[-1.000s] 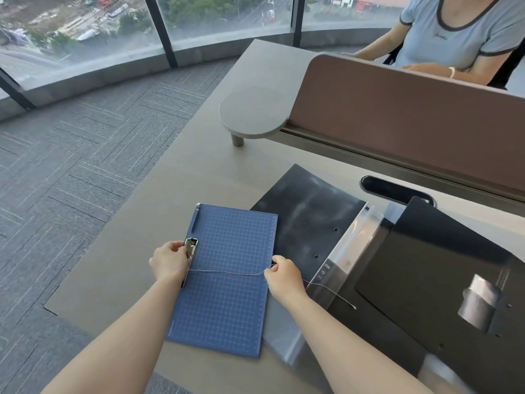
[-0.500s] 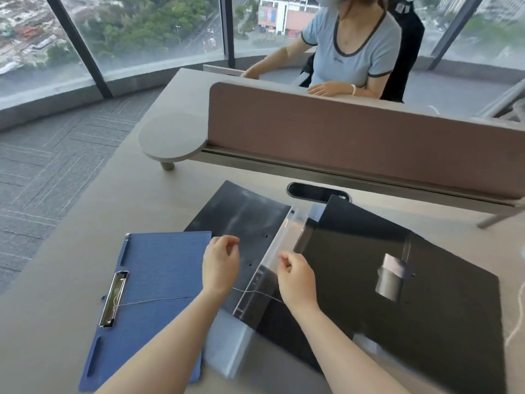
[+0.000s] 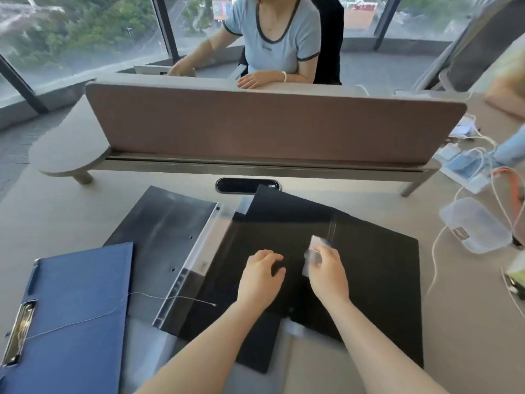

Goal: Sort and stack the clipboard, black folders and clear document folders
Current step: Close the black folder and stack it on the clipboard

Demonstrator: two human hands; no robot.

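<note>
The right hand [image 3: 326, 268] pinches the metal clip [image 3: 314, 251] on the open black folder [image 3: 369, 265]; the left hand [image 3: 262, 273] rests loosely curled, empty. Closing the folder flat should precede stacking.

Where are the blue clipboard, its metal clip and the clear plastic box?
Blue clipboard [image 3: 76, 308], head view, on its bare blue face.
Metal clip [image 3: 19, 332], head view, mid-clip.
Clear plastic box [image 3: 475, 224], head view, on its lid.
</note>
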